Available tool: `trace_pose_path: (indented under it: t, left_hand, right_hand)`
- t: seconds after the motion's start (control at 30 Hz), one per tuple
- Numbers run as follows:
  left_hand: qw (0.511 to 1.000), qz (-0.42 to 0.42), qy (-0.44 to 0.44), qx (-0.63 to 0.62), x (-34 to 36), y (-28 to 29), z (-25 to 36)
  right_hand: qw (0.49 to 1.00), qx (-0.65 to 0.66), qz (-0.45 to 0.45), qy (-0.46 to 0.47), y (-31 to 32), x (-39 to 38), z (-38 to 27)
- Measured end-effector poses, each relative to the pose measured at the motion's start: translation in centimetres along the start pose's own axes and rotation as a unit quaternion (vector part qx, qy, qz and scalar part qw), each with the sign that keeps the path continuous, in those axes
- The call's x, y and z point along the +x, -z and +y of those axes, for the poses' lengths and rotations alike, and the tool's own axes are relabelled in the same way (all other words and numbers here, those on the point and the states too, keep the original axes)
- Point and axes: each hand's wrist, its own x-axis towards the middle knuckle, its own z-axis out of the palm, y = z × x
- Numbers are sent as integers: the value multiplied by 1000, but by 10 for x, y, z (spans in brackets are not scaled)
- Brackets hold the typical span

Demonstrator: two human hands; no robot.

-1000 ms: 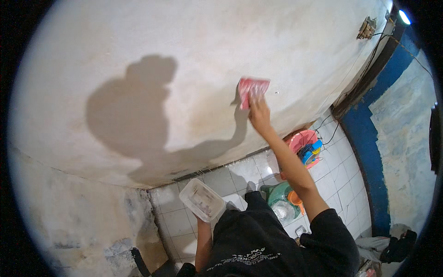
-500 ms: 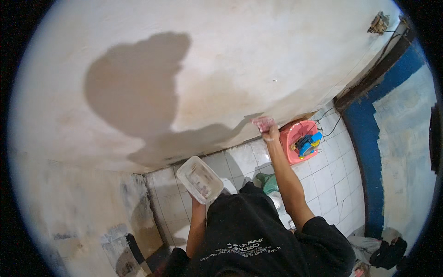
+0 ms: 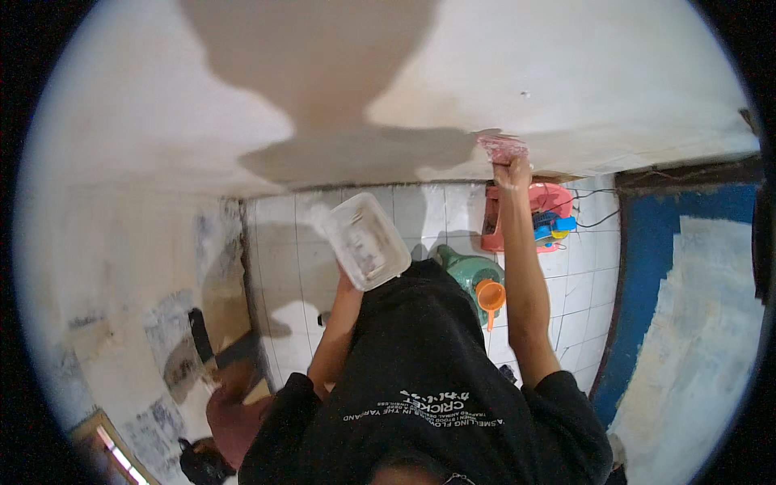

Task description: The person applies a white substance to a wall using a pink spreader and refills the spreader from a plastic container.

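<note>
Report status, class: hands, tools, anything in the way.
Right hand: gripping flat pink scraper, at off-white wall. Left hand: holding whitish rectangular plastic tub. Possibly in the way: pink plastic object near wall's foot.

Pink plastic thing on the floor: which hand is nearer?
Right. The right hand is just above the pink plastic thing in the picture; the left hand is farther to its left.

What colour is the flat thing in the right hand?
The flat thing in the right hand is pinkish red with whitish smears; the head view shows it best.
</note>
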Motion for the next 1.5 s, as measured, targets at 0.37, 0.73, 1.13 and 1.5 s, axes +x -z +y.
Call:
trace_pose_path:
  t: [0.37, 0.73, 1.13, 1.5]
  left_hand:
    - [997, -22, 53, -45, -11, 2, -63]
    - [999, -1, 39, 4, -3, -4, -52]
    - [996, -30, 72, 46, 14, -18, -54]
    - [992, -43, 86, 77, 19, -25, -53]
  right_hand:
    - [998, 6, 57, -6, -46, -55, -82]
    - [996, 77, -19, -36, 39, -6, -46]
    - [991, 83, 102, -32, 137, -8, 51]
    - [992, 4, 121, 24, 79, 42, -5]
